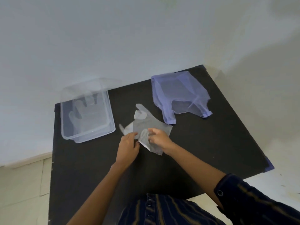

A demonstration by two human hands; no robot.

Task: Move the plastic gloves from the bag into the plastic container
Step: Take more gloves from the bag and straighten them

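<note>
Nearest the lens: dark striped shirt with a buttoned front (pixel 162 211), both forearms reaching out over the black tabletop (pixel 203 143). Left hand (pixel 128 146) and right hand (pixel 159 138) close together at the middle of the tabletop, fingers (pixel 151 131) of each pinched narrow on the near edge of the thin, clear plastic gloves (pixel 149 124). Seemingly more than one sheet overlapping there, glove digits pointing away from the body; exact count hard to tell. To the left, clear rectangular plastic container (pixel 112 127), lid up, with at least one more clear glove (pixel 82 111) lying flat inside. To the right, well apart from the hands, pale violet thin plastic carrier bag (pixel 180 93), slumped flat, looking empty or nearly so.

Judging by the look: near weightless film, limp, slippery, clingy, prone to sticking to its neighbour or drifting on a quick move. Best taken by a light pinch at the cuff edge, perhaps with the other hand separating the layers, then carried low and slowly left over the container rim.
</note>
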